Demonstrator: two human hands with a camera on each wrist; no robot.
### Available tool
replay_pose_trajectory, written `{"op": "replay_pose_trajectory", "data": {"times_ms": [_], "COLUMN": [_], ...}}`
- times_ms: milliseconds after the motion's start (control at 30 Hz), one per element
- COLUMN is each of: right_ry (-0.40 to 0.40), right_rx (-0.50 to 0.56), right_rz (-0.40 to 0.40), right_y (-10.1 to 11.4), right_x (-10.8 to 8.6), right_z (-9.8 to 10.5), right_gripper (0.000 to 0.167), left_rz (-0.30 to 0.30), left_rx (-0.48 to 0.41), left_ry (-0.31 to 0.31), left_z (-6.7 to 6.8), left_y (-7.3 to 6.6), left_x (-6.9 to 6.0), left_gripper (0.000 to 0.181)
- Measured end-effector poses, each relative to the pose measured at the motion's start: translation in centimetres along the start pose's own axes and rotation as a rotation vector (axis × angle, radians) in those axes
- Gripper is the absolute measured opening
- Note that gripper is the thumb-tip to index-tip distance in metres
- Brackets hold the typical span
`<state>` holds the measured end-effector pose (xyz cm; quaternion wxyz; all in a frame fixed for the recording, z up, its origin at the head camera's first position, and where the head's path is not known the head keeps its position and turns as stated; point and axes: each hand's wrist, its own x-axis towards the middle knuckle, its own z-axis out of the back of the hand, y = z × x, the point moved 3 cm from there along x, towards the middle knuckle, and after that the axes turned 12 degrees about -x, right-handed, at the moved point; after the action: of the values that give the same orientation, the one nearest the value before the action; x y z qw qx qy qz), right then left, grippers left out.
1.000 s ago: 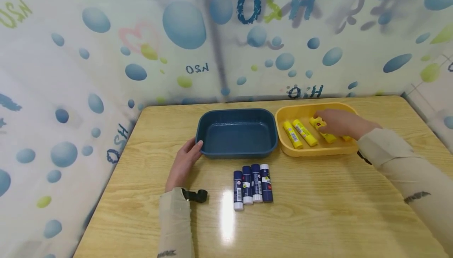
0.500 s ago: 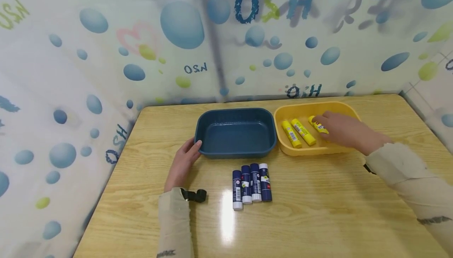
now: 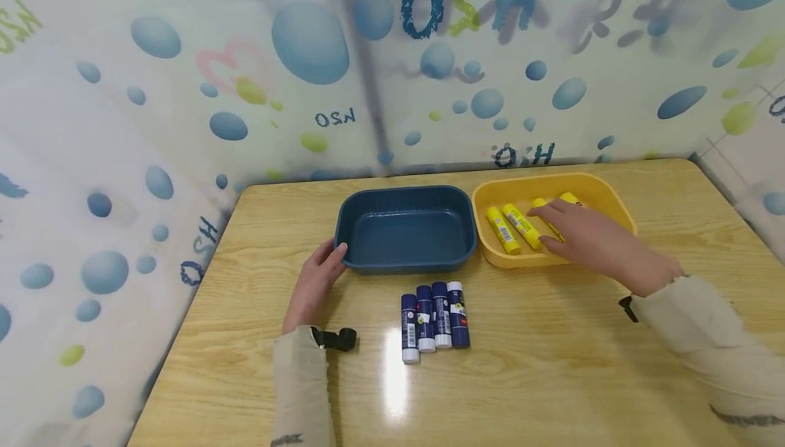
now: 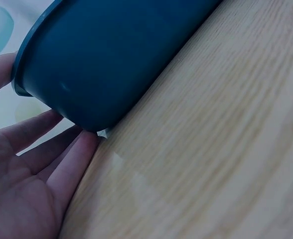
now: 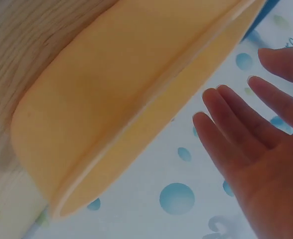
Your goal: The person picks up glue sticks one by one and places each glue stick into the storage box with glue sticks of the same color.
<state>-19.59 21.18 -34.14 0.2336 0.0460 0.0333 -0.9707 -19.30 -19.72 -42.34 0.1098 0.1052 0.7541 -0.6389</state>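
My left hand (image 3: 314, 283) rests at the left end of the blue tray (image 3: 407, 268), its thumb at the rim. In the left wrist view, the fairly straight fingers of that hand (image 4: 29, 174) touch the outer wall of the blue tray (image 4: 101, 55). Over the yellow tray (image 3: 521, 261) is my right hand (image 3: 604, 242), fingers spread, partly hiding several yellow glue sticks (image 3: 503, 231) lying inside. The right wrist view shows this hand (image 5: 266, 144) empty above the yellow tray's rim (image 5: 136, 119).
Several dark blue glue sticks (image 3: 425, 317) lie side by side on the wooden table (image 3: 521, 379), in front of the blue tray. Both trays stand end to end near the patterned backdrop (image 3: 398, 79) behind the table.
My right hand has lifted and its fingers have spread over the yellow tray. A yellow stick near the back shows beyond it now. My left hand stays at the blue tray.
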Motion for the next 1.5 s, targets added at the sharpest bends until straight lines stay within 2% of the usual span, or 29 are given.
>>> {"op": "replay_pose_trajectory", "data": {"times_ms": [167, 267, 833, 1300, 1500], "right_ry": [-0.081, -0.129, -0.193, -0.259, -0.337], "right_rx": [0.046, 0.104, 0.446, 0.571, 0.61], "right_rz": [-0.033, -0.053, -0.163, -0.229, -0.317], "right_y": [0.8, 1.2, 2.2, 1.5, 0.3], "right_x": [-0.3, -0.4, -1.3, -2.0, -2.8], "right_z": [0.2, 0.2, -0.7, -1.9, -2.0], "right_gripper": [0.049, 0.048, 0.048, 0.049, 0.047], "left_rz": [-0.029, -0.035, -0.04, -0.041, -0.029], "left_rx": [-0.017, -0.017, -0.008, -0.01, -0.006], "left_ry": [-0.012, -0.016, -0.009, -0.007, -0.025], "left_z": [0.6, 0.6, 0.6, 0.3, 0.6], "left_y": [1.2, 1.2, 1.3, 1.3, 1.1], "left_x": [1.1, 1.2, 1.4, 1.2, 1.0], "left_gripper": [0.063, 0.063, 0.063, 0.063, 0.063]}}
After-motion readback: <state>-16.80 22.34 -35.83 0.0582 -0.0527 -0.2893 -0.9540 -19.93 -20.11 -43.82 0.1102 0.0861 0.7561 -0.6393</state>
